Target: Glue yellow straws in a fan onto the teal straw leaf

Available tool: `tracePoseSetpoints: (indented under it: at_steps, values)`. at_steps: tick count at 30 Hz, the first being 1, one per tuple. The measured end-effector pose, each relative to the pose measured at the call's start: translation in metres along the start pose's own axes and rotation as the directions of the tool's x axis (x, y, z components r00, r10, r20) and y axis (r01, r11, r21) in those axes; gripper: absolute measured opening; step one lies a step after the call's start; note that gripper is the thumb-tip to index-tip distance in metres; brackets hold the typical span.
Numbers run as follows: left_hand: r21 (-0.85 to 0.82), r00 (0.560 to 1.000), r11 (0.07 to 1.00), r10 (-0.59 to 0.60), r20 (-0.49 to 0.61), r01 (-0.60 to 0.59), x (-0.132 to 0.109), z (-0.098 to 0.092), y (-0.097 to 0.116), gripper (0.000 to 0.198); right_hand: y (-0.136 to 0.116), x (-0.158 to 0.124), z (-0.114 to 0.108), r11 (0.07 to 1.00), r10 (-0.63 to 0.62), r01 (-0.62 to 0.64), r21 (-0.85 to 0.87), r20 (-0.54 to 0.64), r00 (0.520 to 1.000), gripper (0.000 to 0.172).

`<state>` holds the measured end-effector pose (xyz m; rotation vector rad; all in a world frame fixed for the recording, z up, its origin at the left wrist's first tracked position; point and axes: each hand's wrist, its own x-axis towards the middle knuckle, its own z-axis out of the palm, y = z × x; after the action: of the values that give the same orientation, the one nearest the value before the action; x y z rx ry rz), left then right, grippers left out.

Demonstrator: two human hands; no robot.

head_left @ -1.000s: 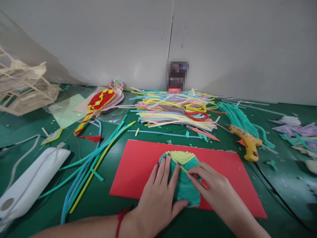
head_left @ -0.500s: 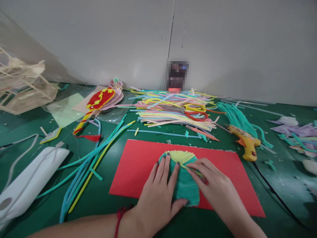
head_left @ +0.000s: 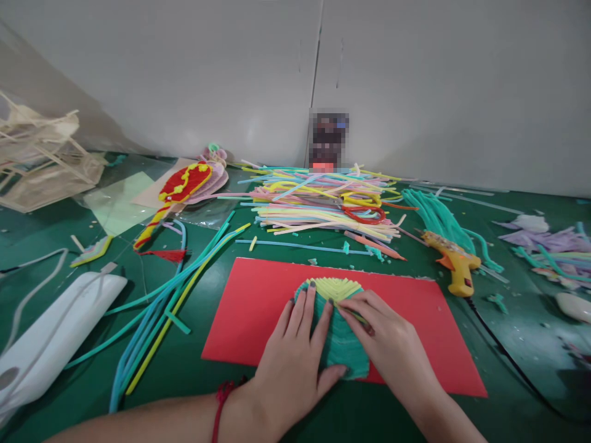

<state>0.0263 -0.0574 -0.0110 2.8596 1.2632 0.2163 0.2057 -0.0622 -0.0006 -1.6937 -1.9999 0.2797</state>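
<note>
A rounded piece covered with rows of teal fuzzy stems (head_left: 345,352) lies on a sheet of red card (head_left: 247,307). Pale yellow strips (head_left: 336,287) fan out in a V pattern across its top. My left hand (head_left: 292,368) rests flat over the left side of the piece, fingers spread and pressing it down. With thumb and fingers pinched, my right hand (head_left: 392,337) holds a slim tweezers-like tool (head_left: 357,317) against the lower point of the yellow strips. My fingers partly hide the tool and its tip.
Behind the card lie a pile of coloured stems (head_left: 318,215) and scissors (head_left: 364,206). A yellow glue gun (head_left: 455,261) sits right, its black cord trailing forward. Loose stems (head_left: 170,307), a white power strip (head_left: 60,332) and a red-and-yellow fan (head_left: 184,183) are left.
My right hand has shifted slightly left along the yellow strips, with the tool still pinched. My left hand stays in place on the piece. The whole view has moved a little.
</note>
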Motion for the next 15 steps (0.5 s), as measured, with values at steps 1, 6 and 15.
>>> tracePoseSetpoints:
  at_steps: [1, 6, 15]
  values:
    - [-0.001, 1.0, 1.0, 0.0, 0.001, 0.0, 0.0002, -0.0002, 0.0, 0.073, -0.0001, 0.0003, 0.0003, 1.0, 0.003, -0.003, 0.005, -0.001, 1.0, 0.025]
    - [0.001, 1.0, 1.0, -0.003, -0.029, 0.003, 0.0007, -0.0009, 0.0004, 0.072, 0.0006, 0.0014, 0.0011, 1.0, 0.011, -0.011, 0.026, -0.02, 1.0, 0.027]
    - [0.001, 1.0, 1.0, -0.004, -0.021, 0.004, -0.0008, 0.0011, -0.0005, 0.072, 0.0048, -0.0001, -0.0021, 0.998, 0.062, -0.062, 0.001, 0.006, 0.998, 0.029]
